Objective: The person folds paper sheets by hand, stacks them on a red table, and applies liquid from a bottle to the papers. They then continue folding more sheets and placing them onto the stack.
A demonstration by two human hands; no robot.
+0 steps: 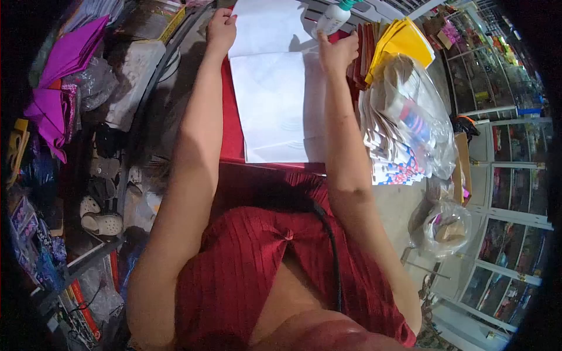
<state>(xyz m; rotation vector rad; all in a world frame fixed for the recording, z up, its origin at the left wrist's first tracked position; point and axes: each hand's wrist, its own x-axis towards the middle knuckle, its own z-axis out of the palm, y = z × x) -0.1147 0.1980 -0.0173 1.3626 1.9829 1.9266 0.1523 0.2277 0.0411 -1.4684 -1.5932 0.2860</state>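
White sheets of paper (269,105) lie over a dark red surface (232,140) in front of me. One smaller sheet or folded flap with a crisp edge rests on top. At the far left edge, my left hand (222,28) is closed, its thumb and fingers pinching the white paper. My right hand (339,52) is at the far right edge with its fingers curled in and its thumb by the paper; what lies inside them is hidden. Just beyond that hand is a white bottle (333,19) with a green top, tilted.
Right of the paper are stacked red folded pieces (364,50), yellow ones (401,44) and a plastic-wrapped stack (404,123). Purple bags (73,52) and clogs (102,223) are on the left. Glass-fronted shelves (509,187) line the right side.
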